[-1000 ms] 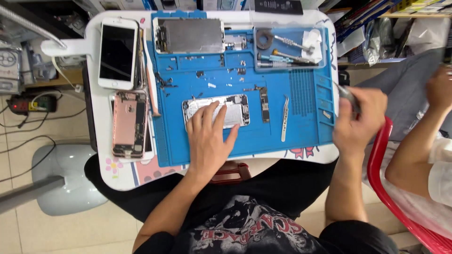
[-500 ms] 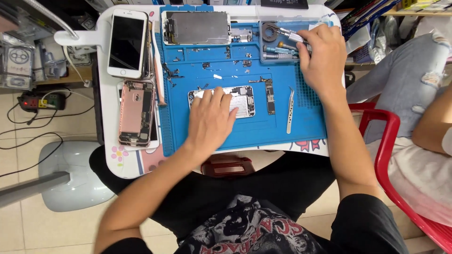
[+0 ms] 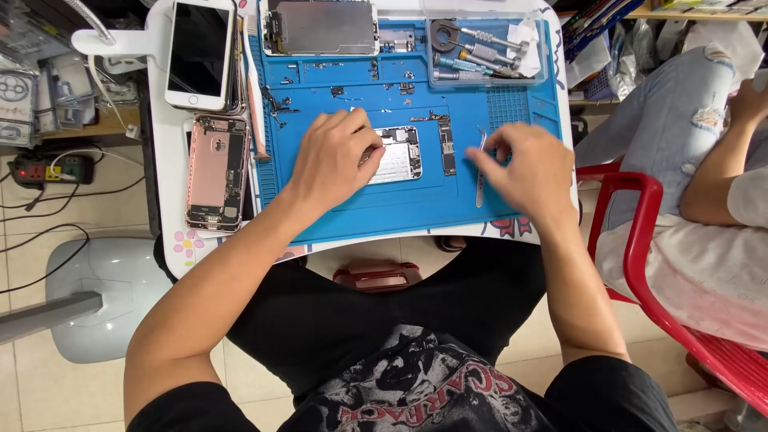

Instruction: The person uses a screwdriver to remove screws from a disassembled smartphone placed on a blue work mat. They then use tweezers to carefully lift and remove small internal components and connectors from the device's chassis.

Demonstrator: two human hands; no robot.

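Your left hand (image 3: 334, 156) lay flat, fingers loosely together, on the opened phone (image 3: 398, 154) at the middle of the blue mat (image 3: 400, 210), pressing it down rather than gripping it. Your right hand (image 3: 524, 172) had its fingertips pinched on the tweezers (image 3: 480, 172), which lay on the mat just right of the phone, with 1 narrow circuit board (image 3: 447, 146) between them.
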